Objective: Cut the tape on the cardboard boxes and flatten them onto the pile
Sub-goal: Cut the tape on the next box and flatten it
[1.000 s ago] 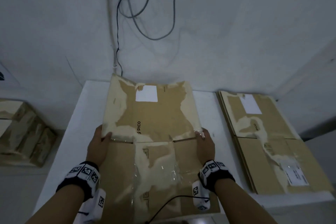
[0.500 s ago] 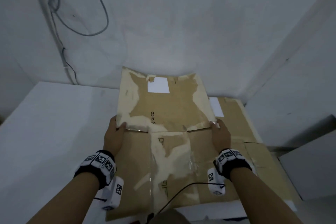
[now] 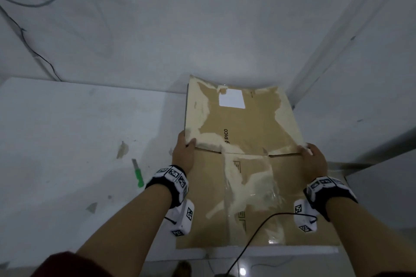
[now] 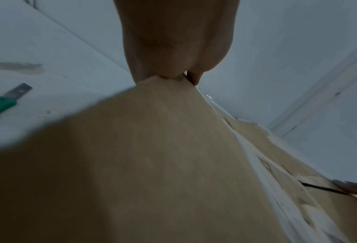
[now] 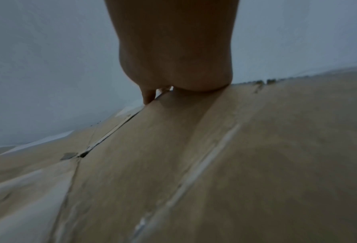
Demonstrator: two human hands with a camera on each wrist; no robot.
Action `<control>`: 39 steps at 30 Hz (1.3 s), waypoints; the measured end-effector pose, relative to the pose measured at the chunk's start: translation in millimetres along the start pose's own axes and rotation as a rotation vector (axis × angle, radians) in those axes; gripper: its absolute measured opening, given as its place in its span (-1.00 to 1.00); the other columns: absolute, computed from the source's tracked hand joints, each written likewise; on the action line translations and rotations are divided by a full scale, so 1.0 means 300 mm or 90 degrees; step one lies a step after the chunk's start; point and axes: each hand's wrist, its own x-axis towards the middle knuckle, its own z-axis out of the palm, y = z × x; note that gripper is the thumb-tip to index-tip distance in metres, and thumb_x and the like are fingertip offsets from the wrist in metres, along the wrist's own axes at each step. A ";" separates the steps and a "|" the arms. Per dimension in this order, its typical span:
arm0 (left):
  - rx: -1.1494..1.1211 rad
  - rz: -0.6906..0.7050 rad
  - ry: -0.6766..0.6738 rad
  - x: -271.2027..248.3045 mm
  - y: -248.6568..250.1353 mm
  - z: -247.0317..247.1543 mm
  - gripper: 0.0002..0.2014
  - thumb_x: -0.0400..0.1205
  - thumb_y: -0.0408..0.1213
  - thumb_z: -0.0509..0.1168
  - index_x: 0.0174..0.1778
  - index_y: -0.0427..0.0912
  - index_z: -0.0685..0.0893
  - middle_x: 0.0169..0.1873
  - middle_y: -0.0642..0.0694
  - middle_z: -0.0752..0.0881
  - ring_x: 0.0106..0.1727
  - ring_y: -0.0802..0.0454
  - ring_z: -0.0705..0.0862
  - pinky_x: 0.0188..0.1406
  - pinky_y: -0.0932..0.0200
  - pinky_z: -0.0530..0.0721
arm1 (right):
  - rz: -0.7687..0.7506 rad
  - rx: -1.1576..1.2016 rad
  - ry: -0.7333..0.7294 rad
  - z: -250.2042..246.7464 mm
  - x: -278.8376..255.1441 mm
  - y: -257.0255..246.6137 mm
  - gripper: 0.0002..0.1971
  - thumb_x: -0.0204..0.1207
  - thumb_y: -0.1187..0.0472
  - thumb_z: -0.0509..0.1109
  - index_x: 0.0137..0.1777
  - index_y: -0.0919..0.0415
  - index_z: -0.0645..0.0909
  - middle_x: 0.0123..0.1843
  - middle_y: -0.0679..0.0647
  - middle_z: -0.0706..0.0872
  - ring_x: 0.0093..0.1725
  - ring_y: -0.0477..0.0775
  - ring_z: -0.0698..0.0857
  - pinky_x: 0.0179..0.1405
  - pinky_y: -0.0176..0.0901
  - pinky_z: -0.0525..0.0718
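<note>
A flattened brown cardboard box (image 3: 243, 132) with torn paper patches, a white label and clear tape lies spread over the right end of the white table (image 3: 67, 141). My left hand (image 3: 183, 153) grips its left edge, thumb on top, also seen in the left wrist view as the left hand (image 4: 173, 49) on the cardboard (image 4: 152, 164). My right hand (image 3: 314, 159) grips the right edge the same way; the right wrist view shows the right hand (image 5: 173, 49) on the cardboard (image 5: 214, 164). Pile cardboard (image 5: 28, 156) shows beneath that edge. A green utility knife (image 3: 137, 173) lies left of my left wrist.
White walls close off the back and the right, meeting in a corner just behind the box. Small cardboard scraps (image 3: 122, 149) lie on the table left of the knife. A black cable (image 3: 258, 227) hangs over the box's near part.
Both hands have carried the flattened box from the middle of the table to the right, over the pile, which it now covers. The view has swung right with it.
</note>
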 end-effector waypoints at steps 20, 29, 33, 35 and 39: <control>0.260 -0.173 -0.022 0.112 -0.156 0.237 -0.42 0.74 0.01 0.09 0.68 0.06 0.09 0.44 -0.37 0.24 0.42 -0.31 0.33 0.39 -0.12 0.35 | 0.043 -0.284 0.044 0.112 0.202 0.248 -0.60 0.69 0.00 0.24 0.45 0.15 0.51 0.38 0.40 0.57 0.27 0.48 0.52 0.23 0.17 0.46; 0.269 -0.221 -0.074 0.149 -0.156 0.170 -0.36 0.75 0.04 0.03 0.69 -0.09 -0.02 0.56 -0.36 0.16 0.57 -0.31 0.19 0.50 -0.19 0.24 | 0.030 -0.274 0.278 0.193 0.091 0.121 -0.61 0.56 -0.02 0.08 0.25 0.10 0.56 0.20 0.32 0.59 0.11 0.37 0.60 0.08 0.17 0.40; 0.223 -0.207 -0.035 0.126 -0.176 0.049 -0.44 0.74 -0.02 0.09 0.62 -0.20 0.22 0.52 -0.35 0.22 0.50 -0.29 0.33 0.51 -0.16 0.32 | -0.031 -0.215 0.127 0.309 -0.027 0.028 -0.67 0.56 0.19 0.32 0.33 0.10 0.53 0.36 0.25 0.47 0.36 0.35 0.44 0.28 0.24 0.33; 0.211 -0.187 -0.012 0.103 -0.187 -0.045 -0.52 0.75 -0.09 0.12 0.55 -0.25 0.35 0.45 -0.36 0.29 0.41 -0.29 0.44 0.47 -0.11 0.39 | -0.075 -0.190 0.061 0.385 -0.096 -0.037 -0.67 0.54 0.25 0.34 0.30 0.09 0.55 0.36 0.22 0.47 0.38 0.33 0.43 0.30 0.23 0.32; 0.227 -0.163 0.054 0.031 -0.231 -0.296 -0.68 0.74 -0.23 0.15 0.35 -0.31 0.55 0.28 -0.39 0.46 0.28 -0.31 0.53 0.31 0.00 0.47 | -0.172 -0.143 -0.076 0.567 -0.296 -0.178 -0.73 0.56 0.26 0.34 0.25 0.08 0.58 0.31 0.15 0.51 0.35 0.26 0.44 0.23 0.13 0.31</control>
